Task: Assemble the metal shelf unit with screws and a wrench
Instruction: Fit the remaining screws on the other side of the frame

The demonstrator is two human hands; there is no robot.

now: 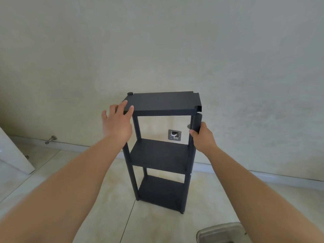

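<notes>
The left hand (117,124) lies flat with fingers spread on the near-left corner edge of the top panel (163,102), fingertips over its rim. The right hand (203,137) grips the near-right post (196,125), whose top sits just under that panel's notched corner, not seated. Between the hands stands the black shelf unit (158,155) on pale floor tiles (87,172), with bare wall (157,41) beyond and open floor at both sides. A metal tray (220,232) lies below the right forearm.
</notes>
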